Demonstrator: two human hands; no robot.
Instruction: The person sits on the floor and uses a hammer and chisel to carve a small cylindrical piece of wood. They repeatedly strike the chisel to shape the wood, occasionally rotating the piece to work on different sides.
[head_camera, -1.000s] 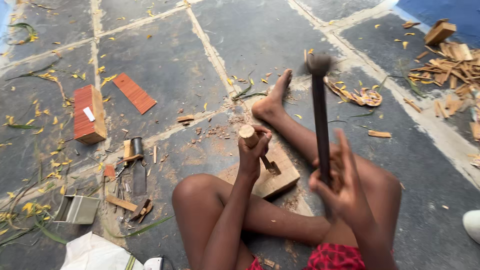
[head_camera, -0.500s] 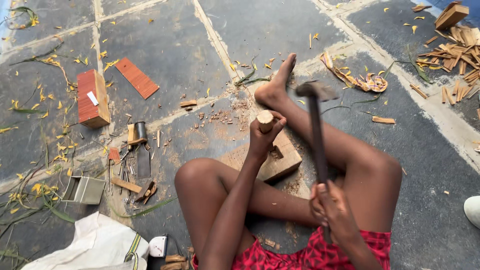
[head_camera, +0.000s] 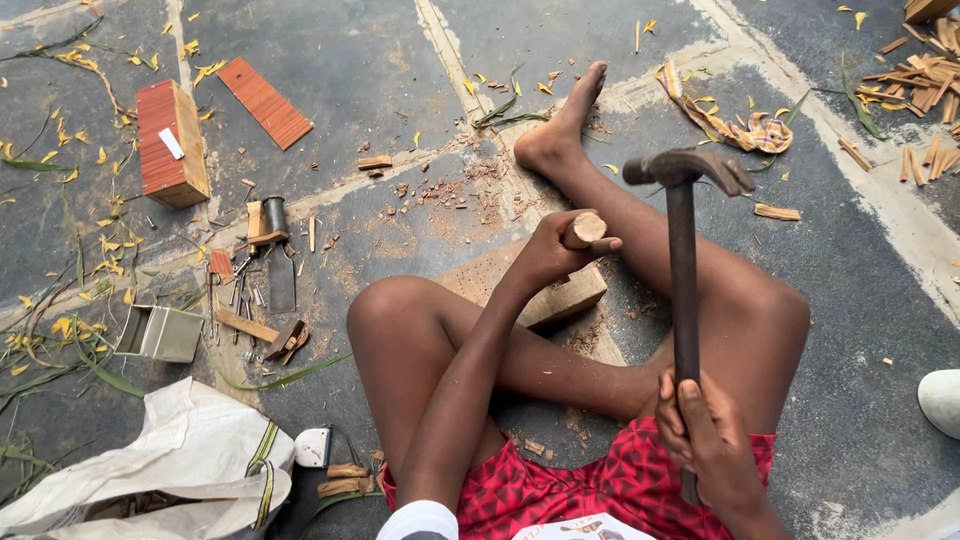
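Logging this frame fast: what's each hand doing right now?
Left hand: closed around a wooden-handled tool on the wood block.
Right hand: closed on the hammer.

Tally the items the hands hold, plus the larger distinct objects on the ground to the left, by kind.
Hammers: 1, hammer in the right hand
Wooden-handled tools: 1, chisel handle in the left hand
Reddish wood pieces: 2, block and slat
Metal boxes: 1
White bags: 1
Total: 6

Left hand (head_camera: 548, 255) clenched low; right hand (head_camera: 708, 432) apparently fisted.
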